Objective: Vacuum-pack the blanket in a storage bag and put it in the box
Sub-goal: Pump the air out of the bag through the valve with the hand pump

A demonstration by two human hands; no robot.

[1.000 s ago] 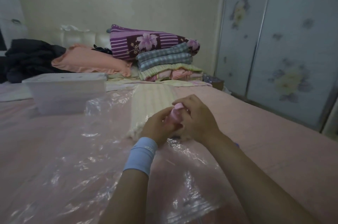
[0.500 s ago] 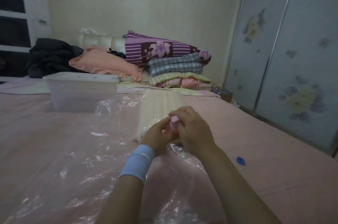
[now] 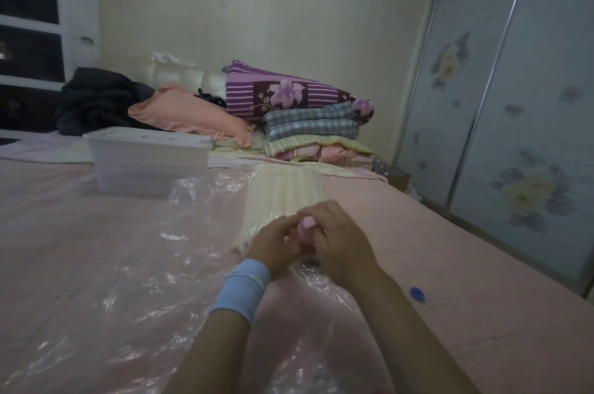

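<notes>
**Hands.** Left hand point(image 3: 276, 245) and right hand point(image 3: 340, 242) meet at the near end of the blanket point(image 3: 283, 197). Both curl their fingers round one small pink piece point(image 3: 304, 226), gripped between them. We take it for the bag's valve fitting or a small pump, but we cannot tell which. We judge that both hands are on it so that one steadies it while the other works it against the film.

**Wristband** point(image 3: 246, 286). Pale blue, on the left wrist, just nearer to us than the blanket.

**Storage bag** point(image 3: 135, 268). Clear crinkled plastic, spread flat around the blanket and to its near left. The blanket is cream and ribbed, folded into a long narrow strip, and appears to lie within the bag. We cannot tell whether the mouth is sealed. We judge it is laid flat so that air can be drawn out evenly.

**Blue cap** point(image 3: 417, 294). Loose on the bed point(image 3: 498, 297), to the near right of the blanket. It is likely the valve cover, set apart while the valve is worked.

**Box** point(image 3: 144, 165). Translucent, lid on, left of the blanket's far end and just beyond the bag's edge. We judge it is kept within reach for the packed bag; it is not yet opened.

**Folded bedding pile** point(image 3: 308, 127) **and peach pillow** point(image 3: 193, 117). Beyond the blanket, at the headboard, not in use.
</notes>
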